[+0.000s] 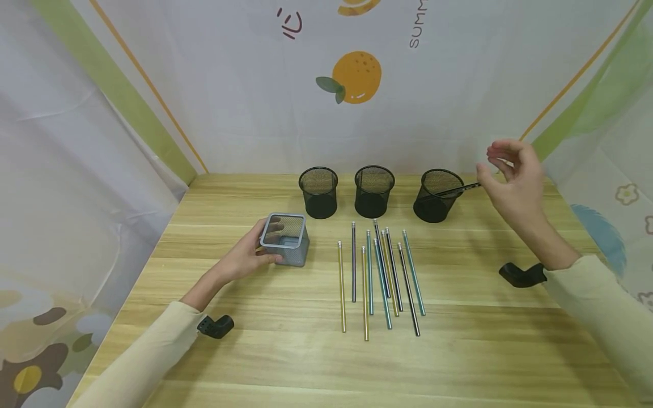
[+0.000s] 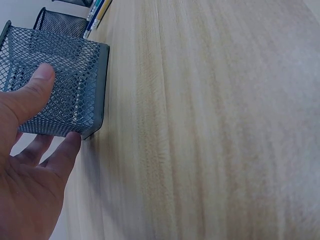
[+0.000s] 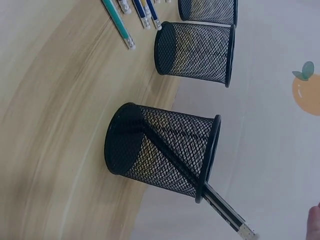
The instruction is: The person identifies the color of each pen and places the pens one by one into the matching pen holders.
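My left hand grips a grey square mesh pen holder, thumb on the near side and fingers round the far side. The left wrist view shows the thumb across the holder's mesh wall. At the right, a black pencil leans in the rightmost round black mesh cup, its eraser end over the rim. My right hand is raised beside that end, thumb and fingers spread apart. In the right wrist view the pencil's eraser end stands free, with a fingertip apart from it.
Two more round black mesh cups, the left one and the middle one, stand along the table's back edge. Several yellow, teal and dark pencils lie mid-table, eraser ends toward the cups. A white printed curtain hangs behind the table.
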Demonstrator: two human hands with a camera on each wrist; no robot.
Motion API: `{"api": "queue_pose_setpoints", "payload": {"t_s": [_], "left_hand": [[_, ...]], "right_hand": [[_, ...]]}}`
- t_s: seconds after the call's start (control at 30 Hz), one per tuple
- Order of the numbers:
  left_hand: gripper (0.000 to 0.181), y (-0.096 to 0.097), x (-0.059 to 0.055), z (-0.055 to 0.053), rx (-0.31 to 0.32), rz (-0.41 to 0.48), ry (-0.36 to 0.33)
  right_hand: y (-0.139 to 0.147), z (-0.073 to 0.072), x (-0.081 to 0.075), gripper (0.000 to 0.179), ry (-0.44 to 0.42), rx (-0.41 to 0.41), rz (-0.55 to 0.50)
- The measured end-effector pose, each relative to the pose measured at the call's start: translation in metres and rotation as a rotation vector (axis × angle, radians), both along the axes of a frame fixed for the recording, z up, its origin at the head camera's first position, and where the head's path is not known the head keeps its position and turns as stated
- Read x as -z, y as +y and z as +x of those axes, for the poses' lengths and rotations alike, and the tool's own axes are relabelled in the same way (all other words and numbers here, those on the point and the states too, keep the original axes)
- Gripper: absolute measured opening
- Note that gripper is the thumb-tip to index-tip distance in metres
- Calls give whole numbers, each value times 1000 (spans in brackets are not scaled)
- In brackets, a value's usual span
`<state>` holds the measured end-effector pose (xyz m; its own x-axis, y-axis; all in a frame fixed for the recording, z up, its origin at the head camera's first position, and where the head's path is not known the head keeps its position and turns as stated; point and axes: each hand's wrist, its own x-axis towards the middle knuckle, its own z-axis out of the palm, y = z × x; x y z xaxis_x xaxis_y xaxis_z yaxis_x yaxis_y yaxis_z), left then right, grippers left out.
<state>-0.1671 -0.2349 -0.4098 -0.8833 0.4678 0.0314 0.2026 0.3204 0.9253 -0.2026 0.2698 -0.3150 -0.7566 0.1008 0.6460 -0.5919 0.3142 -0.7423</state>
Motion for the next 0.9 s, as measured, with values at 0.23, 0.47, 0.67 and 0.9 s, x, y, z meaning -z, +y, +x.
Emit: {"api": "queue_pose_setpoints", "payload": {"t_s": [0.23,0.47,0.67,0.9], "left_hand": [[85,0,0,0,-9,-12,-2],[85,0,0,1,-7,-13,13],[85,0,0,0,-17,-18,6],[85,1,0,1,-19,-16,-8]], "right_hand": [[-6,8,3,19,94,-161,-115],[-6,14,21,8,12,-218,71],[-11,20,30,9,-169,-99,334],[-14,23,35,13,-305,-71,461]]}}
